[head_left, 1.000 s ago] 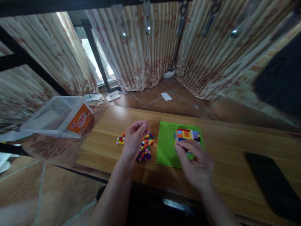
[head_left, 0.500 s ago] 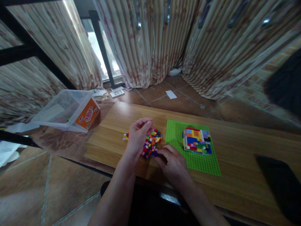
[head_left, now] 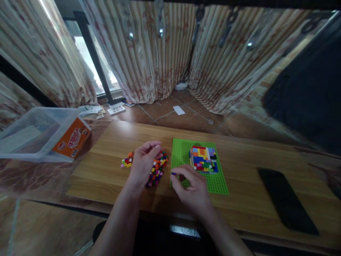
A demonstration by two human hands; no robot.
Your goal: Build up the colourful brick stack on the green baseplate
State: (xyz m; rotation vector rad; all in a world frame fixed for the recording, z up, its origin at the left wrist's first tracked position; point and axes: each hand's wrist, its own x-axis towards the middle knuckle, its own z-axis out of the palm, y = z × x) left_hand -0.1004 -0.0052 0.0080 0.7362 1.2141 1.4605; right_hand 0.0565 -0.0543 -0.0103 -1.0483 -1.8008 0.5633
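My right hand (head_left: 193, 183) pinches a small dark purple brick (head_left: 173, 174) between thumb and forefinger, over the left edge of the green baseplate (head_left: 181, 151). On that plate stands a block of stacked multicoloured bricks (head_left: 204, 158), just beyond my right hand. My left hand (head_left: 144, 161) is above a pile of small loose bricks (head_left: 157, 170), hiding part of it. Its thumb and forefinger are pressed together; whether something tiny is between them I cannot make out. A few more bricks (head_left: 126, 163) show left of that hand.
The wooden table (head_left: 96, 174) carries a dark flat object (head_left: 286, 199) at its right. A clear plastic box (head_left: 39, 113) with an orange label is at the left. Booklets (head_left: 116, 109) and a white paper (head_left: 178, 110) lie beyond the table, before striped curtains (head_left: 149, 64).
My right hand has lifted away from the loose pile with the purple brick and moved toward the baseplate. My left hand stays above the pile. The camera view has turned to the right.
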